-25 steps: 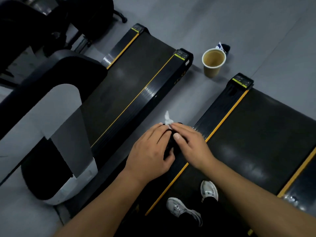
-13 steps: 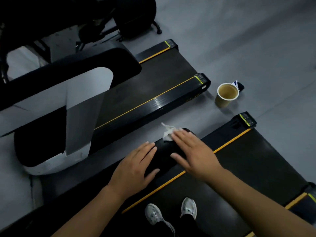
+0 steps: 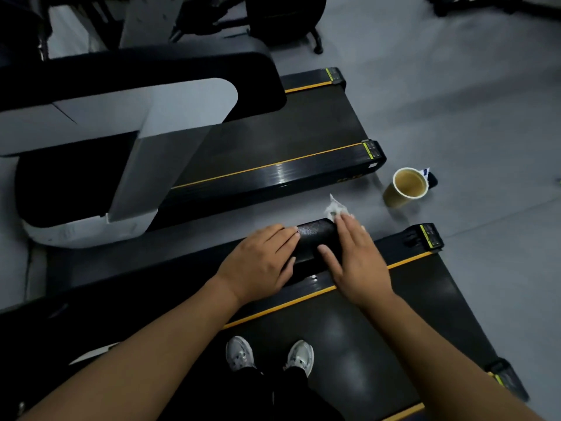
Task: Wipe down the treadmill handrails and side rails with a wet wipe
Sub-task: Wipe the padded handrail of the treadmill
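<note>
- The handrail (image 3: 315, 235) is black with a fine pebbled sheen.
- The wet wipe (image 3: 334, 208) is white.
- The side rail (image 3: 400, 250) is glossy black, edged by an orange-yellow stripe.
- The treadmill belt (image 3: 349, 344) is matte charcoal.
- The paper cup (image 3: 394, 199) is tan with a white rim and holds light-brown liquid.
- The sneakers (image 3: 239, 355) are white and silver.
- The floor (image 3: 455, 101) is plain grey.

paper cup (image 3: 406, 189) on grey floor (image 3: 473, 98)

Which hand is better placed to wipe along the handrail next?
Right. The right hand presses the wipe onto the far end of the handrail with straight fingers; the left hand lies bare on it, so it would probably need to take the wipe first.
</note>
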The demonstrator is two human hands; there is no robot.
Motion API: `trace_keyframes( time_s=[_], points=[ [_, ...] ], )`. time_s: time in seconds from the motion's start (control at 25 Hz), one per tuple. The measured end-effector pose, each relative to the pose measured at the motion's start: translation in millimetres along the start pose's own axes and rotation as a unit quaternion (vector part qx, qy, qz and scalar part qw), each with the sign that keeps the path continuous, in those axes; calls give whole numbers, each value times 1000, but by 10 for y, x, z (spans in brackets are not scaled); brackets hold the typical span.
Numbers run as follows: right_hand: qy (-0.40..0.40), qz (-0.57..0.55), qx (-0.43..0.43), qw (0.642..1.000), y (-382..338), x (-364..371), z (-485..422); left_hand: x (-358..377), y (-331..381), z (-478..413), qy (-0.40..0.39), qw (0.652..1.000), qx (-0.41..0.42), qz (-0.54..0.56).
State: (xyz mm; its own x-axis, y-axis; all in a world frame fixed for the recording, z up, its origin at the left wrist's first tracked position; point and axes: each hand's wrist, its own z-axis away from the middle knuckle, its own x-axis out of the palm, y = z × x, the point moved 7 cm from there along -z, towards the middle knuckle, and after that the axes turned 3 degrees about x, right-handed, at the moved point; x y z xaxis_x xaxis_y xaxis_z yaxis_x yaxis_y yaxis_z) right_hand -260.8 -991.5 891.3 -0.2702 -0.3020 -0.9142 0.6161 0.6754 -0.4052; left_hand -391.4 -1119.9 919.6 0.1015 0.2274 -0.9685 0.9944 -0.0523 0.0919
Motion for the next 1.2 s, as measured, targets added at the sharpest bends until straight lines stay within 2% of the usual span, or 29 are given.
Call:
trace_keyframes(
  time_s=[0.16, 0.32, 0.48, 0.52, 0.64, 0.72, 0.84, 1.0, 1.04, 1.16, 1.2],
  points=[
    [-24, 58, -98, 993, -214, 93, 214, -10, 23, -4, 0, 1000, 10, -11],
    [-4, 32, 15, 999, -9, 64, 290, 4, 41, -11, -6, 1000, 23, -17],
    [-23, 79, -91, 993, -389, 318, 553, 22, 32, -7, -11, 1000, 9, -11],
    [-14, 86, -87, 992, -298, 306, 561, 22, 37, -10, -10, 1000, 9, -12],
    [16, 48, 8, 999, -18, 200, 512, 33, 33, -10, -6, 1000, 14, -13],
    [-1, 31, 3, 1000, -154, 254, 538, 38, 30, -14, -5, 1000, 16, -11],
    [-11, 78, -64, 995, -269, 343, 645, 38, 27, -19, -5, 1000, 8, -6],
    [7, 47, 33, 998, 52, 200, 599, 45, 8, -16, 3, 1000, 11, 1],
    [-4, 58, 26, 998, -36, 216, 609, 47, 5, -11, 5, 1000, 10, 3],
    [-39, 114, -90, 989, -434, 358, 718, 29, 0, -4, 7, 1000, 8, 11],
    [-43, 121, -104, 986, -430, 351, 719, 19, -4, 0, 8, 1000, 7, 18]
  ],
)
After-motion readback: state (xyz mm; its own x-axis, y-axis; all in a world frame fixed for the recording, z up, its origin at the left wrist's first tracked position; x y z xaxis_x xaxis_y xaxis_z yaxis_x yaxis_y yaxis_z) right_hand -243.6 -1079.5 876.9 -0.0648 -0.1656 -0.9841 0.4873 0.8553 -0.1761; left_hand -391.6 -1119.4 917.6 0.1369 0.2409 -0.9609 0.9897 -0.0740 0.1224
